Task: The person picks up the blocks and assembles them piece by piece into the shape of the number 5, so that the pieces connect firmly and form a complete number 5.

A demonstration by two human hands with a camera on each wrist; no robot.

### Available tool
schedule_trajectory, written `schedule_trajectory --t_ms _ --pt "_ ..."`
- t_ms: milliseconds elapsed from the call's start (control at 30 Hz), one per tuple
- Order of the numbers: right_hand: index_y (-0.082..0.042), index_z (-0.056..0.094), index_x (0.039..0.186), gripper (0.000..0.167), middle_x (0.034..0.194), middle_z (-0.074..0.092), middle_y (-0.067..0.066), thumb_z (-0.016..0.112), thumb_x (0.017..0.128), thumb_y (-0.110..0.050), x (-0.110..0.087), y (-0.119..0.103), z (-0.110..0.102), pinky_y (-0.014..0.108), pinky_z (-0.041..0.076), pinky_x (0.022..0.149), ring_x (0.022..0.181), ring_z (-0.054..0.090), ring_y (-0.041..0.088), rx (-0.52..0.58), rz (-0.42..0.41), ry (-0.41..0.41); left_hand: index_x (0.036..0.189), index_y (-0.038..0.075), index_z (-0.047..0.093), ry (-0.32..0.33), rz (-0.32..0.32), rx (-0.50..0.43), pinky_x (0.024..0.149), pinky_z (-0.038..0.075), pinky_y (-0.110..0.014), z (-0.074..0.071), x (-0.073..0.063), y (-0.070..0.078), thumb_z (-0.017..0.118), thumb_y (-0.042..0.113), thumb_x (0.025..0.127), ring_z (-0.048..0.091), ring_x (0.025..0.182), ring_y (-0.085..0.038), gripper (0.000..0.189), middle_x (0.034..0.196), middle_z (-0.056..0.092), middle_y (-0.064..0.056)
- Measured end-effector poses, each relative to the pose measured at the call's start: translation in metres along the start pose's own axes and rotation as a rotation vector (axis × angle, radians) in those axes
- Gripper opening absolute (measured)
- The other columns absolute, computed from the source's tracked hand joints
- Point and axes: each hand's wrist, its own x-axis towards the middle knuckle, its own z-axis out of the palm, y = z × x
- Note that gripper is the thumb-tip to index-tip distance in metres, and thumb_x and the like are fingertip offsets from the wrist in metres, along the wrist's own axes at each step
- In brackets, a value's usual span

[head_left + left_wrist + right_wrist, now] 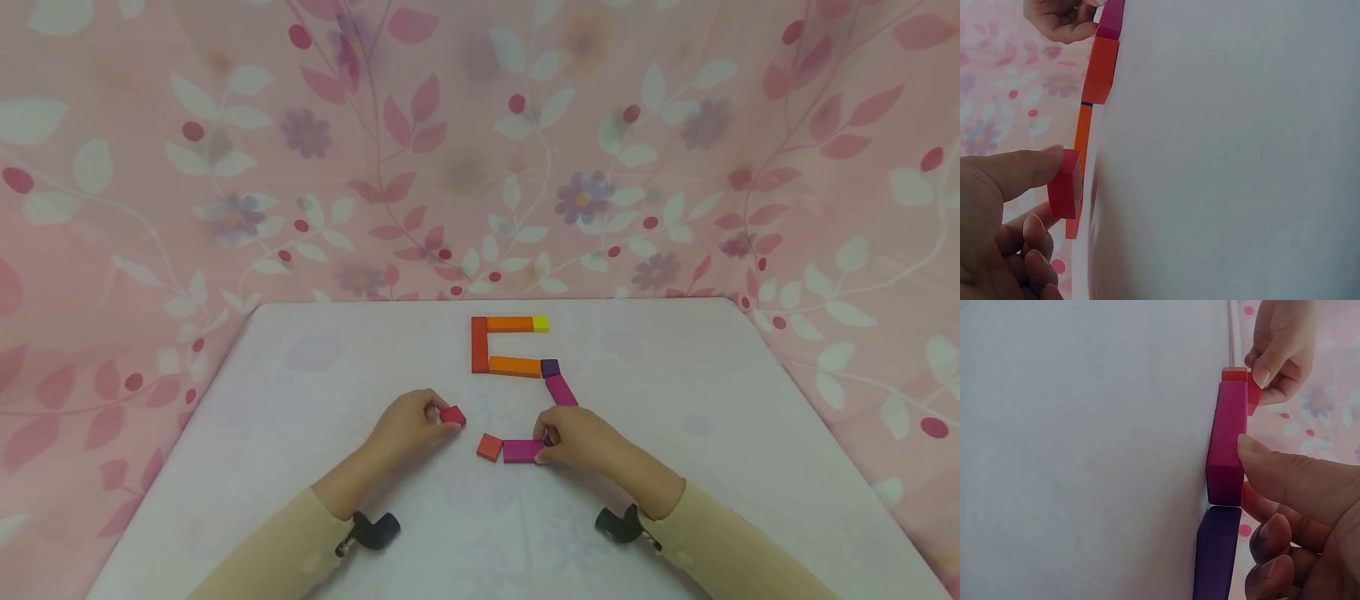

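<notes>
Thumb and forefinger of my left hand point(412, 419) pinch a small red block point(1065, 187), held just over the table to the left of the row. With thumb and forefinger, my right hand point(581, 437) grips the right end of a magenta block point(521, 452) lying on the table. An orange-red square block point(490, 447) sits at that block's left end, turned slightly askew. Beside its right end is a dark purple block point(1217, 550), mostly hidden by the right hand in the head view. A second magenta block point(561, 390) slants down toward the right hand.
Farther back, a red upright block point(479, 345), an upper orange block point(510, 324) with a yellow cube point(541, 324), and a lower orange block point(514, 367) with a purple cube point(551, 367) form an outline. Floral cloth point(465, 167) hangs behind the white table point(300, 467).
</notes>
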Motion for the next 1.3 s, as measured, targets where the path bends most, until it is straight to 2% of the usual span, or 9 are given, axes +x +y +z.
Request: schedule_trajectory --t_ms 200,500,700,900,1033,1300 --pt "-0.021 0.07 0.089 0.022 0.068 0.054 -0.003 0.088 0.078 -0.025 -0.0006 -0.0006 -0.0004 0.029 0.043 0.062 0.068 0.051 0.014 0.004 -0.006 -0.002 0.102 0.018 0.067 -0.03 -0.004 0.007 0.06 0.047 -0.031 0.0045 -0.0024 0.0015 0.083 0.04 0.08 0.053 0.074 -0.018 0.035 0.077 0.057 0.0" --pt "-0.02 0.07 0.089 0.022 0.068 0.054 -0.003 0.088 0.078 -0.024 -0.0017 -0.0024 -0.0014 0.029 0.043 0.062 0.067 0.051 0.013 -0.005 -0.004 -0.002 0.1 0.017 0.065 -0.061 -0.003 0.085 0.059 0.045 -0.031 0.0096 -0.0039 0.0089 0.084 0.037 0.079 0.052 0.072 -0.018 0.035 0.075 0.056 -0.001" --pt "-0.02 0.07 0.09 0.021 0.069 0.054 -0.002 0.087 0.078 -0.024 -0.001 -0.0024 0.0002 0.029 0.043 0.063 0.068 0.051 0.014 0.002 0.008 -0.013 0.112 0.019 0.068 -0.079 0.0 0.107 0.065 0.046 -0.031 0.0082 -0.0048 0.0094 0.084 0.042 0.079 0.052 0.079 -0.017 0.043 0.08 0.056 0.002" --pt "-0.021 0.07 0.091 0.022 0.068 0.054 -0.002 0.088 0.078 -0.025 -0.0007 -0.002 0.0007 0.029 0.043 0.062 0.067 0.051 0.014 0.0 0.018 -0.017 0.126 0.026 0.069 -0.128 0.071 0.092 0.071 0.048 -0.031 0.0033 -0.0048 0.0054 0.081 0.037 0.083 0.053 0.086 -0.017 0.046 0.089 0.057 0.005" --pt "-0.021 0.07 0.091 0.023 0.068 0.054 -0.003 0.088 0.077 -0.026 -0.0009 -0.0016 0.0002 0.028 0.043 0.062 0.067 0.051 0.014 -0.005 0.019 -0.015 0.126 0.025 0.069 -0.147 0.111 0.09 0.073 0.049 -0.031 0.0028 -0.004 0.0038 0.081 0.033 0.085 0.053 0.088 -0.017 0.044 0.091 0.057 0.005" --pt "-0.02 0.07 0.09 0.022 0.068 0.054 -0.002 0.087 0.078 -0.025 -0.0022 -0.0024 -0.0009 0.029 0.043 0.062 0.067 0.051 0.014 0.002 0.004 -0.006 0.117 0.02 0.07 -0.135 0.158 0.091 0.071 0.047 -0.032 0.0078 -0.0005 0.0059 0.084 0.035 0.081 0.053 0.083 -0.016 0.041 0.085 0.057 0.004"
